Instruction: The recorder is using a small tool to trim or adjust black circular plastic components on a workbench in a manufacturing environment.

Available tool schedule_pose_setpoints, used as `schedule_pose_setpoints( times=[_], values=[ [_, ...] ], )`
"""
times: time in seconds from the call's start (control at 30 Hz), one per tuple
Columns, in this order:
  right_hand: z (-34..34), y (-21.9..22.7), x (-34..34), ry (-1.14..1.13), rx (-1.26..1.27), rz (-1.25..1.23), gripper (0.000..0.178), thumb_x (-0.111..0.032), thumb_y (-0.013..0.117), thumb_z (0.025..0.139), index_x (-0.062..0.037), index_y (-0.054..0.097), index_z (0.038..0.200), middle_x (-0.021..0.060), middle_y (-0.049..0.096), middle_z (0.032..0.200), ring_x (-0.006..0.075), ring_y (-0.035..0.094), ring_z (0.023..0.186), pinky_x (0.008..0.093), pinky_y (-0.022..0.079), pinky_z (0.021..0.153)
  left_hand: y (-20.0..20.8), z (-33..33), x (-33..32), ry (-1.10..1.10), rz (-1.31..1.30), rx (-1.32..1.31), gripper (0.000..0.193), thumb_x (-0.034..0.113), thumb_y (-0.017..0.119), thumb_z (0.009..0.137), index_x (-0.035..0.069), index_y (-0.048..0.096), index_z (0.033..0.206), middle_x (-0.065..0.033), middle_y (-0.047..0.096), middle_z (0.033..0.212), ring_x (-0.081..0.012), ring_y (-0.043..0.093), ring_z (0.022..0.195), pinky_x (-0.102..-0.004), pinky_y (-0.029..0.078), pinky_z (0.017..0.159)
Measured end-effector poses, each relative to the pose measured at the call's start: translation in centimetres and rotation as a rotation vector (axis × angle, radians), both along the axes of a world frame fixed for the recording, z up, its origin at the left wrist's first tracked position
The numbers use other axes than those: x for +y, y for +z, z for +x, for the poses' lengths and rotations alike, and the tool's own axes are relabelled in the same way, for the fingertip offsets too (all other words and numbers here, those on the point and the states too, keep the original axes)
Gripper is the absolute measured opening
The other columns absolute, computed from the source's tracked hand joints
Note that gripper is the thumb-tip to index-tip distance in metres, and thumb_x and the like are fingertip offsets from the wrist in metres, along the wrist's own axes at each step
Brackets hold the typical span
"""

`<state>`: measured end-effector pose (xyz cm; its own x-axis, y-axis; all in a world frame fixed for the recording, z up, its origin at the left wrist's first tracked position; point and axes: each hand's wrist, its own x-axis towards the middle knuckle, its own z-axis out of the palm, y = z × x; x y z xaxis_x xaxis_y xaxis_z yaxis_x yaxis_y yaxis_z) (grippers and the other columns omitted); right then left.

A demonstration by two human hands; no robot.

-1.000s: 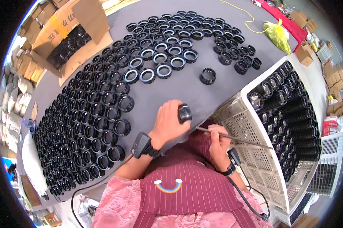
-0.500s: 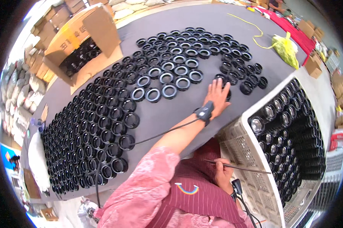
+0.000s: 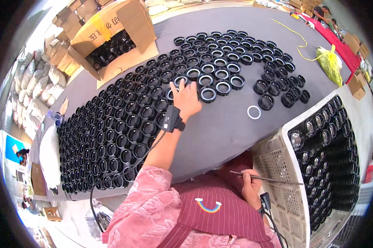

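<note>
Many black ring-shaped caps (image 3: 133, 120) stand in rows across the grey table. A smaller group in the middle carries white-rimmed tops, such as the white-rimmed cap (image 3: 208, 94). My left hand (image 3: 187, 100) reaches over the near left edge of this group, fingers stretched and apart, the tips at a partly covered cap. A loose white ring (image 3: 254, 112) lies flat on the table to its right. Low in front of my body, my right hand (image 3: 250, 186) is closed around a thin dark rod (image 3: 273, 180) with a pale tip, pointing left.
A grey plastic crate (image 3: 277, 165) filled with black, clear-topped pieces stands at the right. An open carton (image 3: 139, 25) with more black parts sits at the back left. A yellow-green bag (image 3: 330, 64) lies at the far right. Cables run from both wrists.
My left hand has moved left from the right-hand caps to the white-rimmed group, baring the loose white ring. The right hand keeps its grip on the rod. The whole view has shifted slightly.
</note>
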<state>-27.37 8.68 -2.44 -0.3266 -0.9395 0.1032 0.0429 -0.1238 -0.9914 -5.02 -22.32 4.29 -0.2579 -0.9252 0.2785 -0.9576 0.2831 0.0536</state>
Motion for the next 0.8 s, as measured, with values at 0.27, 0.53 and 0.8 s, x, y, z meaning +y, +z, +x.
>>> schedule_pose_setpoints(
  times=[0.27, 0.53, 0.8],
  values=[
    [0.0, 2.5, -3.3, -0.073, 0.442, -0.189, 0.010, -0.005, 0.058, 0.098, -0.0012, 0.066, 0.102, 0.0117, 0.066, 0.094, 0.0224, 0.065, 0.084, 0.0351, 0.051, 0.076, 0.9, 0.7, 6.7, -0.269, 0.229, -0.047, 0.070, 0.026, 0.076, 0.074, 0.005, 0.050, 0.135, -0.0177, 0.062, 0.127, -0.0361, 0.053, 0.125, -0.0662, 0.021, 0.115],
    [0.7, 3.9, -3.3, -0.042, 0.370, -0.234, 0.011, -0.005, 0.055, 0.097, -0.0008, 0.065, 0.097, 0.0159, 0.066, 0.102, 0.0271, 0.063, 0.097, 0.0383, 0.049, 0.088, 2.0, -9.2, 7.3, -0.652, -0.012, 0.377, 0.045, 0.023, 0.078, 0.079, 0.009, 0.064, 0.120, -0.0165, 0.060, 0.126, -0.0360, 0.057, 0.116, -0.0470, 0.046, 0.098],
    [-0.1, 2.0, 0.6, -0.147, 0.472, -0.158, 0.022, 0.007, 0.055, 0.088, -0.0015, 0.066, 0.105, 0.0143, 0.064, 0.099, 0.0254, 0.063, 0.088, 0.0345, 0.049, 0.080, -1.6, -21.6, 0.8, -0.665, -0.072, 0.326, 0.028, 0.020, 0.075, 0.082, 0.009, 0.072, 0.107, -0.0154, 0.061, 0.125, -0.0343, 0.060, 0.113, -0.0451, 0.050, 0.091]
  ],
)
